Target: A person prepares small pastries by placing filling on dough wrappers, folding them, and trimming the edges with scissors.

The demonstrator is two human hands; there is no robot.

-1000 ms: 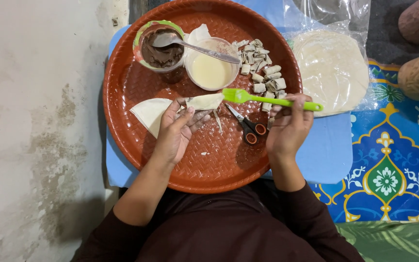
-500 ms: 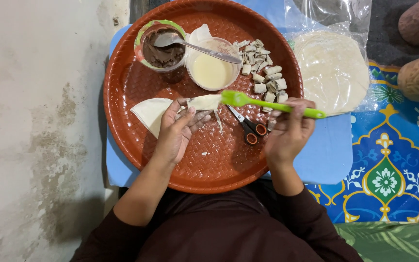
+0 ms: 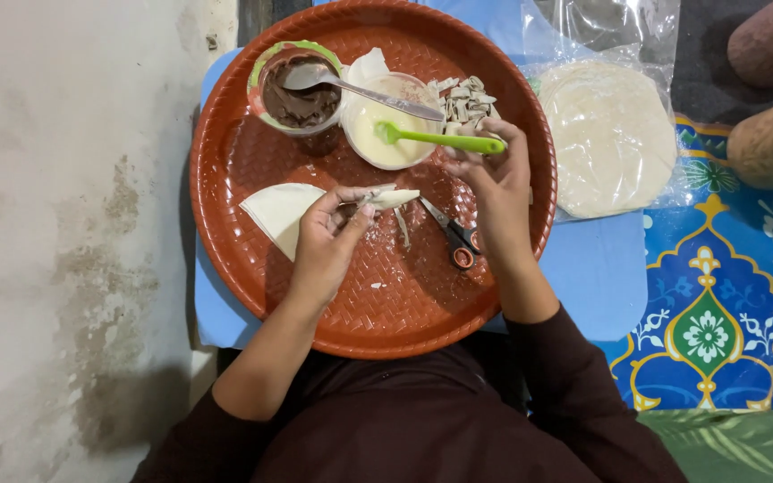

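Observation:
My left hand (image 3: 328, 241) pinches a small folded piece of pale dough (image 3: 393, 198) over a round red woven tray (image 3: 252, 170). My right hand (image 3: 494, 183) grips a green silicone brush (image 3: 436, 139) whose head dips into a white cup of pale batter (image 3: 378, 134). Beside that cup stands a green-rimmed bowl of brown paste (image 3: 297, 94) with a metal spoon (image 3: 351, 85) lying across it. A quarter-round dough sheet (image 3: 277, 210) lies on the tray left of my left hand. Small scissors (image 3: 454, 237) lie between my hands.
A heap of cut pale pieces (image 3: 467, 98) sits at the tray's back right. A stack of round dough sheets in clear plastic (image 3: 610, 134) lies right of the tray on a blue board (image 3: 597, 277). A patterned blue mat (image 3: 717, 304) is further right, bare concrete (image 3: 64, 224) to the left.
My right hand has swung the green brush from over the folded dough up to the batter cup. My left hand keeps holding the folded dough piece in much the same place.

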